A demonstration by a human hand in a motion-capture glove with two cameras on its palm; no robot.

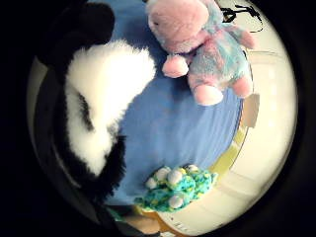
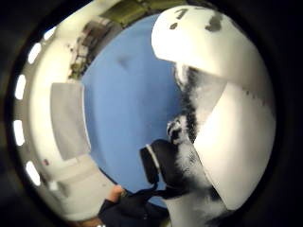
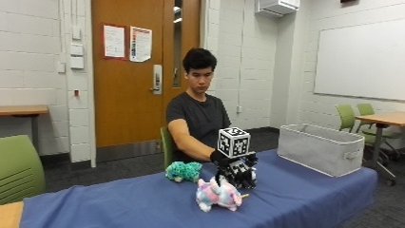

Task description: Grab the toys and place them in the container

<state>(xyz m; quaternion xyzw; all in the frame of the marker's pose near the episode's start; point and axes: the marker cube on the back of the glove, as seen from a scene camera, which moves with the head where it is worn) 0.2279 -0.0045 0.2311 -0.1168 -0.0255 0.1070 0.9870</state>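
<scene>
Outside view: I see my right hand (image 3: 223, 158) gripping the black-and-white plush (image 3: 238, 176) on the worktop (image 3: 126, 202), fingers curled round it.

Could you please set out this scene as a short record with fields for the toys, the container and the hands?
surface: table with a blue cloth
right hand: gloved, gripping the black and white plush toy, which is low over the cloth
teal plush toy: lying on the cloth, beside the held toy
pink and blue plush toy: on the cloth near the front edge
grey container: at the table's end, apart from the toys; no toy visible in it
other hand: not visible
</scene>
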